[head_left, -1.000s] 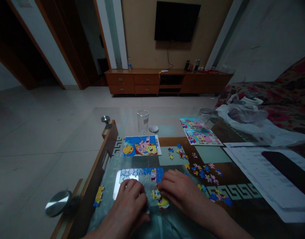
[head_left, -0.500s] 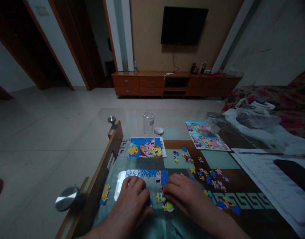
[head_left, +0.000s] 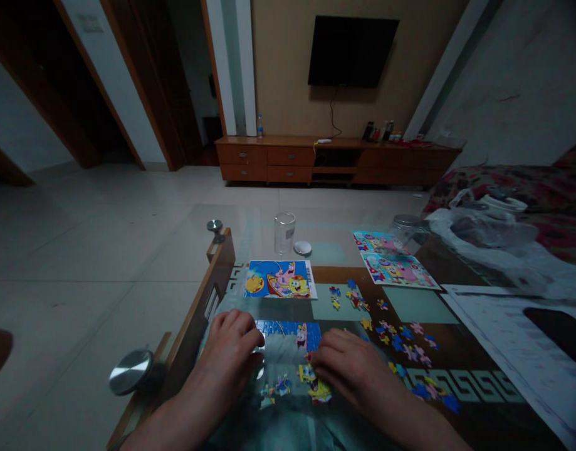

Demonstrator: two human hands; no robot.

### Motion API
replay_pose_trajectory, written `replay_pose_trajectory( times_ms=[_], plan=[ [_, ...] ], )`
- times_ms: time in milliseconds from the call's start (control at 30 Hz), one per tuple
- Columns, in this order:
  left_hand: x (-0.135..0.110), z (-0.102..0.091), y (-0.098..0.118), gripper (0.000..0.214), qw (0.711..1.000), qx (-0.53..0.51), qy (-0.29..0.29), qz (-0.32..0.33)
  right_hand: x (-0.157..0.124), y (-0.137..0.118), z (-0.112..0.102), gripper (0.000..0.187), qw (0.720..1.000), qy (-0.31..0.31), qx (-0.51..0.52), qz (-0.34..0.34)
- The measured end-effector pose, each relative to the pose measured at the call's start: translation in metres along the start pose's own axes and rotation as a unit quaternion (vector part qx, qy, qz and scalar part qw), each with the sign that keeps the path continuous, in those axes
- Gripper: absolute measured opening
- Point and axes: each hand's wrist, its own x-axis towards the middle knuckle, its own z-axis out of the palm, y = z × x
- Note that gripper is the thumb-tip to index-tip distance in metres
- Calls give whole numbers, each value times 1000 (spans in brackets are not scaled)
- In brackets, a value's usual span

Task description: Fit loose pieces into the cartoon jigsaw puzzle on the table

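A partly joined jigsaw puzzle [head_left: 288, 328] lies on the glass-topped table, with a blue strip along its top and a pink figure at its right. My left hand [head_left: 232, 343] is over the strip's left end, its fingers bent down and the thumb apart; the fingertips are partly hidden. My right hand [head_left: 348, 362] is closed at the puzzle's right side, fingertips down on a reddish jigsaw puzzle piece [head_left: 309, 356]. Just below are joined yellow pieces [head_left: 318, 389]. Between my hands lie small loose pieces [head_left: 282, 384]. A printed picture card [head_left: 281, 279] lies beyond the puzzle.
Several loose pieces [head_left: 403, 341] are scattered to the right. Farther back stand a clear glass [head_left: 284, 233] and a round white lid [head_left: 303, 248]. Two more cards [head_left: 398, 270], papers [head_left: 499, 338], a dark phone-like object [head_left: 558, 335] and a plastic bag [head_left: 494, 241] occupy the right side.
My left hand has moved left and slightly away from me, uncovering loose pieces between the hands and covering the yellow-and-blue piece at the left. My right hand stays in nearly the same place.
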Motion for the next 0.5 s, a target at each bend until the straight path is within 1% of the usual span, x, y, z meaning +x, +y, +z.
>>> replay_pose_trajectory(
  times_ms=[100,233,300,500],
  plan=[
    [-3,7,1,24,1000,9,9,-7,0,0,0,17,1000,3,-5,-6],
    [-5,10,4,21,999,-7,-41,-6,0,2,3,17,1000,4,-17,-12],
    [-5,10,5,18,998,-8,-55,2,-1,3,3,18,1000,4,-17,-8],
    [-5,11,6,18,999,10,-30,18,0,1,2,19,1000,-6,-16,-3]
  ],
)
